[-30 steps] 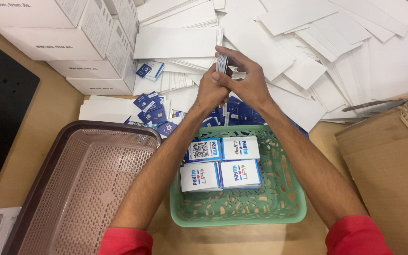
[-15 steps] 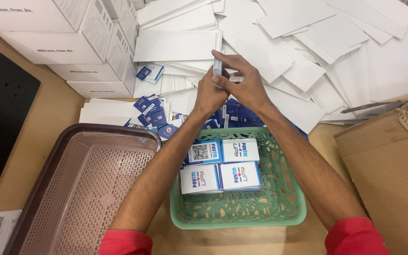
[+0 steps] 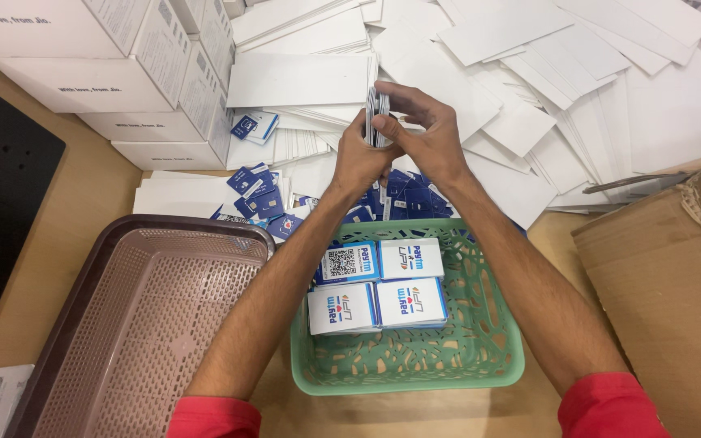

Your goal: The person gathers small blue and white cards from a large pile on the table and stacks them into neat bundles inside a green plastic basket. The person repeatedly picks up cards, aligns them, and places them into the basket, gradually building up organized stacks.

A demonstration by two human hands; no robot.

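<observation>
Four card packs (image 3: pixel 376 284) in the green basket (image 3: pixel 480 357); both hands grip cards (image 3: pixel 376 118).

There is just one view, from a camera on the person's head, looking steeply down along both forearms onto the desk (image 3: pixel 83 211). It sits close: the red sleeves (image 3: pixel 606 405) cut the bottom edge, and the hands (image 3: pixel 395 142) meet near the upper middle, the desk's far side filling the top.
</observation>
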